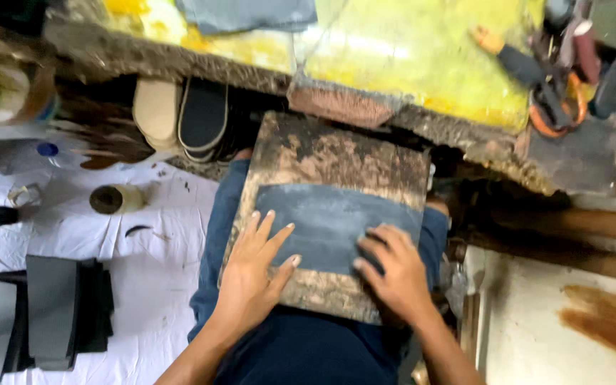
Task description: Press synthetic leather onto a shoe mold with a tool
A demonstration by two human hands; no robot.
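Two hands, left hand point(254, 274), right hand point(393, 271), pressing dark sheet point(329, 221) between them

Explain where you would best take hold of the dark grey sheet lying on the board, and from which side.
Probably the dark grey sheet's far top edge: it lies flat on the board, with the left hand and right hand pressing its near corners. Come from the far side, pinching that uncovered edge to peel it up.
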